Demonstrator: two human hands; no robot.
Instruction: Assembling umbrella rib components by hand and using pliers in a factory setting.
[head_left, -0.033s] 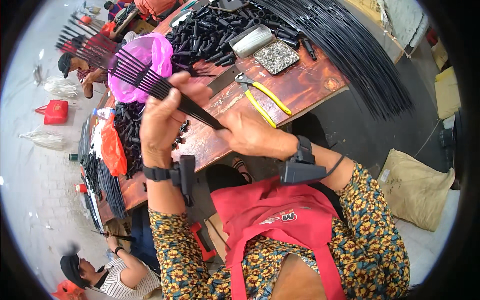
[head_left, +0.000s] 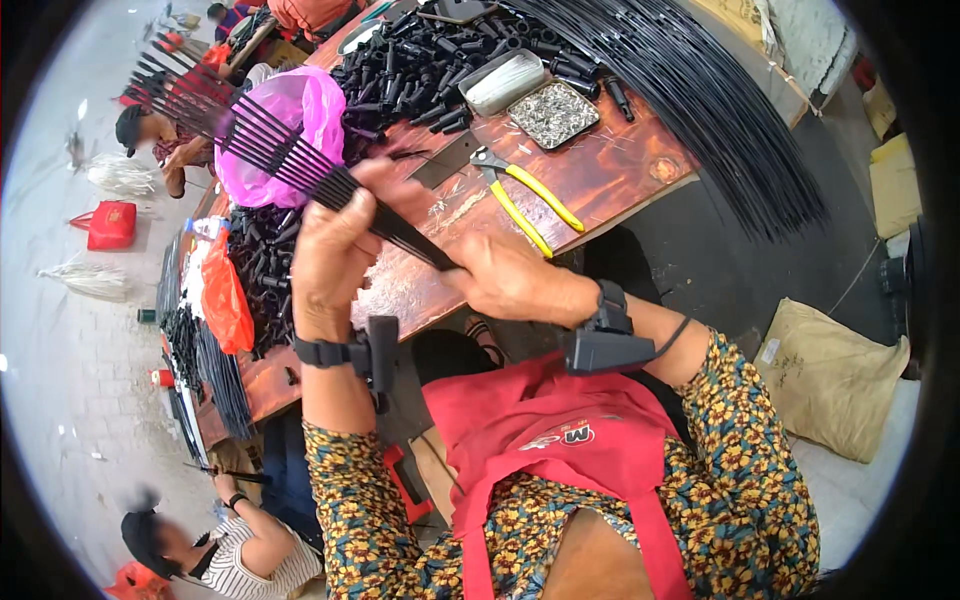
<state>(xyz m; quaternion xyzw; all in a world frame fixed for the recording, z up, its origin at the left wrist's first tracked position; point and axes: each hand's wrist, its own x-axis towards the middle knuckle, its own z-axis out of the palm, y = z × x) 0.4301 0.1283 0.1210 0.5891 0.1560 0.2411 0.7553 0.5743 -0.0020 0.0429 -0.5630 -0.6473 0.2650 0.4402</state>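
A fanned bundle of thin black umbrella ribs point(head_left: 280, 150) slants from the upper left down to my hands. My right hand point(head_left: 520, 280) is closed round its narrow lower end. Higher up, the ribs pass between the thumb and fingers of my left hand point(head_left: 335, 245), whose fingertips are blurred. What lies inside my right fist is hidden. Just beyond that hand on the wooden table point(head_left: 400, 290) lie cutting pliers point(head_left: 525, 205) with yellow handles.
Black tubular parts point(head_left: 400, 75) are heaped at the back, beside a tray of small metal pieces point(head_left: 553, 113) and a container of clear strips point(head_left: 503, 82). Long black rods point(head_left: 690, 110) overhang the right edge. A pink plastic bag point(head_left: 320, 100) stands behind the ribs. Co-workers sit at left.
Both hands and the ribs have shifted slightly right and downward. My left thumb has come a little nearer my right hand. The pliers have not moved.
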